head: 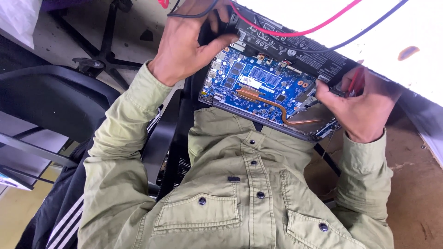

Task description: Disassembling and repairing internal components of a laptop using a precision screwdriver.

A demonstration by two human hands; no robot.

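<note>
An opened laptop [277, 50] lies base-up against my chest, showing its blue circuit board [258, 85], a copper heat pipe [272, 103] and a black battery [300, 48]. My left hand [189, 46] grips the laptop's upper left corner, thumb pressed by the board's edge, with a black cable [194, 14] looped over the fingers. My right hand [362, 108] sits at the laptop's right end, closed around a thin red-handled tool [354, 82] whose tip is hidden near the board.
A red wire [304, 30] and a dark blue wire [369, 30] run over the battery onto a white tabletop [350, 18]. A black office chair [55, 92] and its wheeled base [106, 55] stand at left. Brown floor [410, 184] lies at right.
</note>
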